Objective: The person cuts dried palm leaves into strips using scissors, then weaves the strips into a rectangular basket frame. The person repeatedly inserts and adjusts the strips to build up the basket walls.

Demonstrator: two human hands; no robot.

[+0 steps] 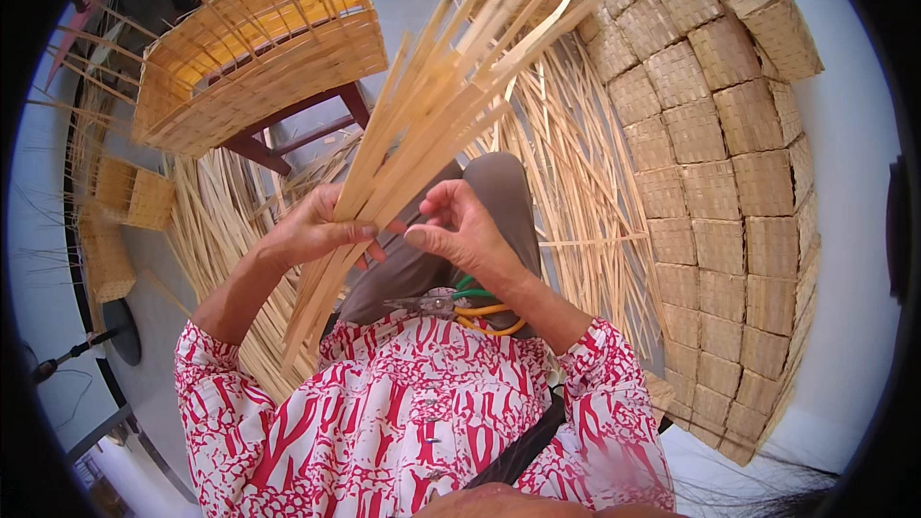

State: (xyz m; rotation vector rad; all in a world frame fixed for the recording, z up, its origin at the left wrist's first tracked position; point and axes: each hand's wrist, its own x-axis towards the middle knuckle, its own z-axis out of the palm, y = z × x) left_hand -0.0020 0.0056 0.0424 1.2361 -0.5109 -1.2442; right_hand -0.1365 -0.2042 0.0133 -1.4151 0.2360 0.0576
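My left hand (321,225) grips a bundle of long, pale, split bamboo strips (413,134) that fans out toward the top of the view, its lower ends reaching down beside my left thigh. Just right of the bundle, my right hand (451,230) is loosely curled, thumb apart from the bent fingers, with nothing visible in it. On my lap lie cutting tools (427,303) with green and orange handles, below my hands.
A half-woven basket (240,86) with upright strips rests on a dark red stool (283,153). Loose strips (585,221) cover the floor either side of me. Stacked woven baskets (710,230) line the right. Smaller baskets (134,192) and a black stand (125,334) are at left.
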